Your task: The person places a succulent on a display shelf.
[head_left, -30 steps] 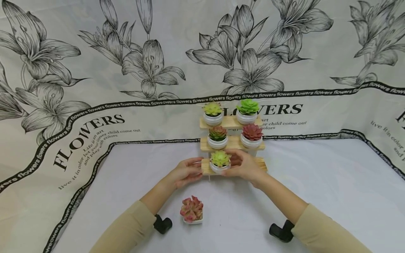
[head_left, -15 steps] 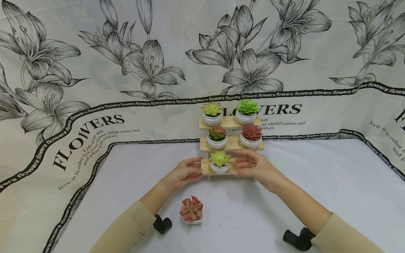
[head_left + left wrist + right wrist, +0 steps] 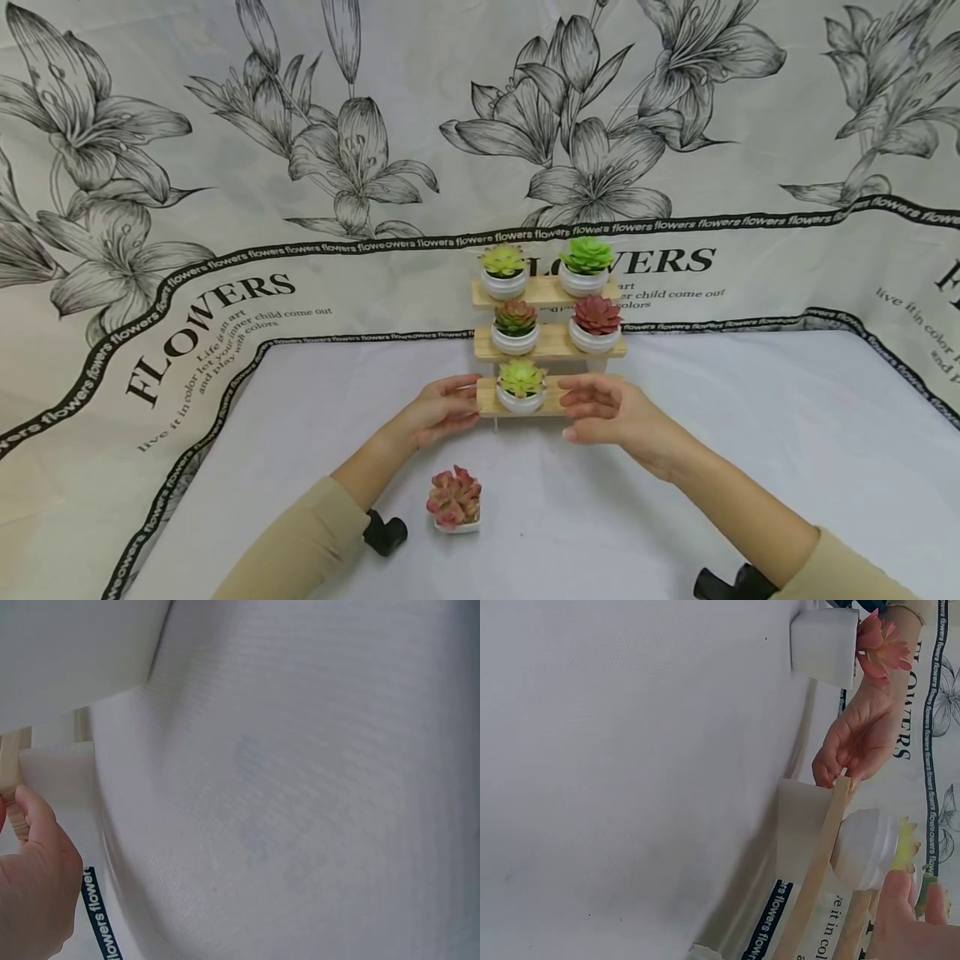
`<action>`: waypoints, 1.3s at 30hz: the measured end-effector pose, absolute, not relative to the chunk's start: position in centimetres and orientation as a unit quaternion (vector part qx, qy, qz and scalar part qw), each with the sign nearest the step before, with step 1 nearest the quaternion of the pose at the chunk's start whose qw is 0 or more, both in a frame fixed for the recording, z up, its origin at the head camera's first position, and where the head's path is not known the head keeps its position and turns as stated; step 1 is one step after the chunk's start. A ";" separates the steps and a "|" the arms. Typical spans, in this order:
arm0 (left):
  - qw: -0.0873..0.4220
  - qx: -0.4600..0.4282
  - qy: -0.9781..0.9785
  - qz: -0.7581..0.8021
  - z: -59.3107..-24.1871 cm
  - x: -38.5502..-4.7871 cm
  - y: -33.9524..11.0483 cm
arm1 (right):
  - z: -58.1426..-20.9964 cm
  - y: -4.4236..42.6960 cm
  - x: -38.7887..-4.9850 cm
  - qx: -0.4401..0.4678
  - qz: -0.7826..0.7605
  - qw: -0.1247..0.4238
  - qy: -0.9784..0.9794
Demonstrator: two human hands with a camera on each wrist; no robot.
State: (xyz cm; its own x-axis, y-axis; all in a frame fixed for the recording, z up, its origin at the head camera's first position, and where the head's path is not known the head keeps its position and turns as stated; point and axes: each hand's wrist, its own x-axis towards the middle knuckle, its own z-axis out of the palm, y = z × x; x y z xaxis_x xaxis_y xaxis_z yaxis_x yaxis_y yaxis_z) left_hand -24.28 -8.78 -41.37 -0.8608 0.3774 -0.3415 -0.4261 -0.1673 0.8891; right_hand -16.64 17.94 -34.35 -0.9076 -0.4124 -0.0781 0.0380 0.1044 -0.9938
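A three-tier wooden plant stand (image 3: 551, 342) holds several small potted succulents. My left hand (image 3: 442, 410) pinches the left end of the bottom shelf; its fingers on the wood (image 3: 11, 766) show at the edge of the left wrist view. On that shelf's left half sits a yellow-green succulent (image 3: 522, 383) in a round white pot. My right hand (image 3: 630, 421) is just to the right of this pot, apart from it, with fingers extended and holding nothing. A red-pink succulent (image 3: 454, 498) in a square white pot stands on the table, nearer than the stand.
Two succulents, one yellow-green (image 3: 503, 271) and one bright green (image 3: 586, 265), stand on the top tier. The middle tier carries a brown-red one (image 3: 515, 327) and a dark red one (image 3: 596, 323). A flower-printed cloth (image 3: 375, 283) rises behind the white table (image 3: 750, 433).
My right hand has let go of the yellow-green succulent's pot on the bottom shelf and drawn back to the right and nearer. My left hand has stayed at the shelf's end.
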 end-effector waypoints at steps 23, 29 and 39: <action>0.266 -0.014 0.587 0.765 -41.8 -24.2 -8.7 | -35.8 14.9 -14.6 -0.161 -0.647 0.243 0.704; 0.265 -0.006 0.585 0.766 -41.8 -24.2 -8.7 | -37.0 13.6 -14.4 -0.175 -0.643 0.260 0.699; 0.260 -0.004 0.583 0.770 -41.6 -24.2 -8.9 | -38.7 11.2 -14.5 -0.210 -0.634 0.272 0.693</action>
State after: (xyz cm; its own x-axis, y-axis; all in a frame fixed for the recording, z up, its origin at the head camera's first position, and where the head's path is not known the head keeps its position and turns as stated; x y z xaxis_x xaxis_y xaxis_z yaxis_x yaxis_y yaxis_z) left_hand -24.19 -8.90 -41.56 -0.8645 0.3961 -0.3095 -0.4051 -0.1845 0.8955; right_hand -14.53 11.22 -38.72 -0.7641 -0.6357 -0.1101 0.0535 0.1076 -0.9928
